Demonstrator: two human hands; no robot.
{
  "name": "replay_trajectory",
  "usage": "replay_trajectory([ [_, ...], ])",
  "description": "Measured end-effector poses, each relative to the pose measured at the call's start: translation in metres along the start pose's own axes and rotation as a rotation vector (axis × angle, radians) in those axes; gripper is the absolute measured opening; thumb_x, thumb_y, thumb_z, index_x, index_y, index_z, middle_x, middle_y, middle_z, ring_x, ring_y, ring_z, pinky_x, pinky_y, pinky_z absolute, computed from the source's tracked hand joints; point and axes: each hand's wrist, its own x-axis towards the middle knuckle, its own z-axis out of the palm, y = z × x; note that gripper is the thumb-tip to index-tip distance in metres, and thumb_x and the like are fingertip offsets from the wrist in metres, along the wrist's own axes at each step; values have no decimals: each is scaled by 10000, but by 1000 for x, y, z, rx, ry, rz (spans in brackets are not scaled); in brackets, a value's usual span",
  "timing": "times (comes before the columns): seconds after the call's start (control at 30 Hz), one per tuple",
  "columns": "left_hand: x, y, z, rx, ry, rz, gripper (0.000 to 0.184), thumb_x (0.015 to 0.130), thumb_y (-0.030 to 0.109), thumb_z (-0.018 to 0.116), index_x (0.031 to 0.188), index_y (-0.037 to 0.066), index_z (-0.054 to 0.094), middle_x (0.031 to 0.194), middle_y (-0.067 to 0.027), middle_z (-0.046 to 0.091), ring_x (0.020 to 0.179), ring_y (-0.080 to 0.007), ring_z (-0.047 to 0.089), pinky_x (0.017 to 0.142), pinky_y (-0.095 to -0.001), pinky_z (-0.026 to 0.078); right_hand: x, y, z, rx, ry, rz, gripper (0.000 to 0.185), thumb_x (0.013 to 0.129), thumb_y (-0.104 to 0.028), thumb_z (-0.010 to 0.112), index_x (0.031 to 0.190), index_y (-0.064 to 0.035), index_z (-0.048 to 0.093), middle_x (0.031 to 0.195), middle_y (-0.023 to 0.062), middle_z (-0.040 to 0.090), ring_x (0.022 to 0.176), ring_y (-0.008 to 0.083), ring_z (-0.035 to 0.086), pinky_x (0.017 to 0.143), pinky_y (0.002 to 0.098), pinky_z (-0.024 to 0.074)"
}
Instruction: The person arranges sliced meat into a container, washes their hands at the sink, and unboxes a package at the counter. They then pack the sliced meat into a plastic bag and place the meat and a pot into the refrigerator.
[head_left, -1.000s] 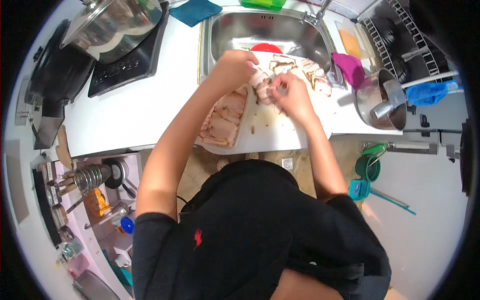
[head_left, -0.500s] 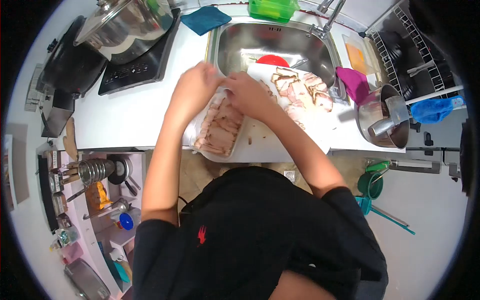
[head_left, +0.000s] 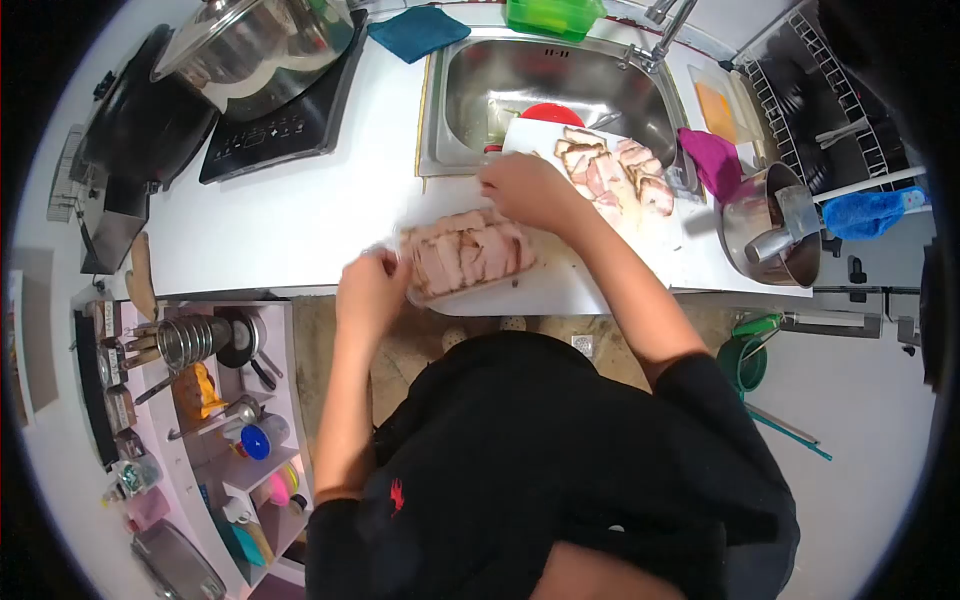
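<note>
At your far left, a dark pot (head_left: 140,115) stands beside the black hob (head_left: 265,140), which carries a large lidded steel pot (head_left: 275,60). Below them, open shelves (head_left: 280,385) hold pans and jars. The white surface (head_left: 270,230) runs on toward you, and your left hand (head_left: 368,292) is at the left end of the clear container (head_left: 457,294). That grip has its fingers bent and drawn close together; you cannot tell whether they pinch the rim. Farther back lies a blue cloth (head_left: 418,34).

The container sits near the front edge of the surface, its long side running across in front of you, with meat slices (head_left: 470,258) laid in overlapping rows inside. Your right hand (head_left: 530,190) is over its far right side, fingers curled downward; its grip is blurred, so you cannot tell whether it pinches anything.

Behind that hand is the steel sink (head_left: 428,120), with something red (head_left: 552,114) in it and a green bin (head_left: 555,20) at its back. A white board (head_left: 532,137) reaches over the sink's front edge, bearing browned-edged pieces (head_left: 598,172). Farther right come a magenta cloth (head_left: 712,165), an open steel pot (head_left: 740,235) and a wire rack (head_left: 775,100).
</note>
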Motion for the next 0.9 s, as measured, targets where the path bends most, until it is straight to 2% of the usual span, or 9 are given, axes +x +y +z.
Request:
replay_trajectory([
  [0.13,57,17,6,10,117,289,186,810,179,577,789,18,666,717,-196,622,719,-376,614,677,-425,492,-67,-20,-3,185,90,227,136,813,-126,588,797,9,590,667,179,585,650,329,592,609,403,450],
  [0.23,89,40,16,38,-32,467,195,801,161,618,880,-10,669,833,-218,645,790,-340,640,715,-385,498,-103,-46,6,459,126,388,157,831,-131,601,789,19,583,621,140,581,565,239,569,547,355,433],
  [0.3,99,58,12,147,-164,450,190,786,140,626,904,-2,672,844,-218,643,805,-341,639,730,-385,499,-112,-65,16,689,150,476,175,847,-147,601,794,18,587,597,110,576,527,176,541,520,325,422],
  [0.4,113,73,16,145,-164,606,202,773,137,640,923,7,676,835,-215,642,812,-351,635,748,-393,499,-112,-82,13,718,101,522,200,851,-185,604,815,12,598,687,189,622,657,304,626,593,379,472],
  [0.53,134,107,44,-78,-175,689,237,767,179,661,935,13,678,800,-195,647,773,-342,633,732,-392,500,-114,-63,12,569,313,512,163,838,-159,594,843,2,621,724,177,632,668,328,619,615,398,478],
  [0.63,160,116,74,257,-162,750,246,752,237,690,831,4,685,722,-187,631,675,-324,610,675,-378,492,-102,-28,-3,347,511,531,133,815,-131,585,832,-11,640,753,171,634,714,349,615,652,420,482],
  [0.73,152,139,62,279,-347,582,299,704,298,738,702,5,676,662,-177,620,601,-305,579,627,-366,482,-77,18,-11,189,571,560,127,792,-122,578,819,-30,661,808,178,645,794,350,621,698,427,488],
  [0.83,155,136,71,182,-417,577,358,652,341,771,604,8,649,629,-171,614,573,-310,569,609,-369,481,-49,44,-15,129,412,557,135,783,-127,577,830,-37,666,836,182,649,819,350,623,715,425,495],
  [0.9,159,134,78,225,-397,583,349,639,342,777,625,13,661,630,-164,620,574,-289,581,607,-358,484,-38,50,-15,113,276,582,132,752,-124,599,828,-39,666,837,181,650,826,345,628,723,421,498],
])
